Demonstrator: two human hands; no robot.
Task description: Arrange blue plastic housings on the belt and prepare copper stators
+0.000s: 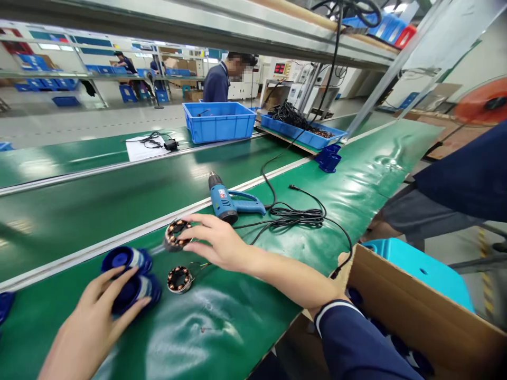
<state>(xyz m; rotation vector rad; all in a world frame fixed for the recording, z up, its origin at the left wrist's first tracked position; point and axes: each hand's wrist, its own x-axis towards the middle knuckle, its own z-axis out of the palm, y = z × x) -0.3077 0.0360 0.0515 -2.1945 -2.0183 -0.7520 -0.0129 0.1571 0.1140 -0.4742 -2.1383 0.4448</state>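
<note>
My right hand (216, 240) reaches across the green bench and pinches a round copper-wound coil ring (176, 235) at its rim. A second coil ring (180, 278) lies flat on the mat just below it. My left hand (93, 322) rests with fingers spread on a blue round part (137, 293); another blue round part (127, 258) lies just beyond it.
A blue heat gun (229, 200) with a coiled black cable (297, 216) lies to the right. An open cardboard box (415, 311) sits at the bench edge by a cyan stool (423, 269). Blue bins (217, 121) and a seated person's leg (435, 211) are further off.
</note>
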